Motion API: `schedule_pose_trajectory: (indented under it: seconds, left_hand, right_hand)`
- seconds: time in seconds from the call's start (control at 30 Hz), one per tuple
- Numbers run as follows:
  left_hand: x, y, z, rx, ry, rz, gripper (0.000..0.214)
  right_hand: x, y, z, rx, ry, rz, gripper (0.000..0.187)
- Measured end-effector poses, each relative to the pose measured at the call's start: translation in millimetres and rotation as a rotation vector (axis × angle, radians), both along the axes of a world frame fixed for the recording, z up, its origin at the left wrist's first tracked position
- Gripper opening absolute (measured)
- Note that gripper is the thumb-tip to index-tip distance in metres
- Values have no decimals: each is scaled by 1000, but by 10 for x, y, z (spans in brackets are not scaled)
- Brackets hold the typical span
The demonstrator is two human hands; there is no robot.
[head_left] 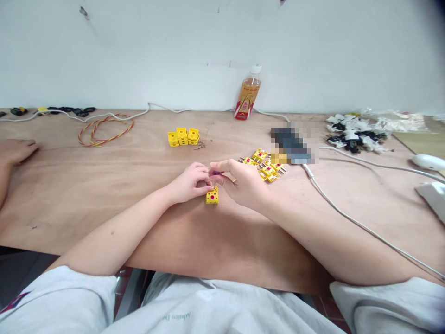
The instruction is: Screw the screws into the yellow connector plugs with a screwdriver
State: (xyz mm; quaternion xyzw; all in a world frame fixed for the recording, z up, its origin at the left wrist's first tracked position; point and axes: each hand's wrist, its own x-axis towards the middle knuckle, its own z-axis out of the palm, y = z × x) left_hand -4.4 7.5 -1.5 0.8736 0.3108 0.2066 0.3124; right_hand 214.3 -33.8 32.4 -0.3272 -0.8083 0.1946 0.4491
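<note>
My left hand (190,183) and my right hand (239,181) meet over the middle of the wooden table (86,185). Both have their fingers curled. A small yellow connector block (212,195) with a red dot stands on the table just under my left fingertips, which touch its top. My right hand pinches a thin, dark tool or part (216,173) between thumb and forefinger, above the block; I cannot make it out clearly.
Loose yellow connectors (266,164) lie right of my right hand. Stacked yellow blocks (183,136) and small screws (200,145) sit further back. A drink bottle (249,95), red-yellow wire coil (104,129), white cable (347,215), black-white parts pile (351,132) and another person's hand (15,150) surround.
</note>
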Motion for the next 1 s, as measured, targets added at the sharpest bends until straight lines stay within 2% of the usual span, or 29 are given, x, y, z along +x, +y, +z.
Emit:
schedule_pose_trajectory:
  seconds: [0.1, 0.17, 0.3, 0.4, 0.53, 0.77, 0.8, 0.87, 1.0]
  left_hand:
    - [-4, -2, 12, -7, -18, -9, 13]
    - [-9, -4, 5, 1, -25, -12, 13]
    - [-17, -12, -30, 17, -39, 12, 14]
    - [-18, -16, -41, 15, -33, 26, 14]
    - [-21, -5, -37, 13, -28, 21, 12]
    - [-25, 14, -64, 27, -41, 17, 11]
    - [-26, 12, -63, 29, -43, 14, 12]
    - [-33, 9, -52, 30, -47, 14, 12]
    - [-76, 24, -16, 13, -48, -19, 13]
  right_hand:
    - [-39, -18, -63, 55, -12, -79, 11]
    - [-29, -9, -66, 76, -16, -67, 12]
    - [41, 11, 32, 114, -53, 117, 15]
    - [80, 13, 105, 48, -56, 180, 17]
    - [63, 22, 77, -42, 6, 85, 6]
    - [-43, 3, -107, 87, 76, -122, 5]
    - [-42, 4, -116, 114, 74, -134, 3]
    - [-22, 16, -103, 159, 58, -135, 11]
    - [55, 57, 20, 209, -33, -55, 18]
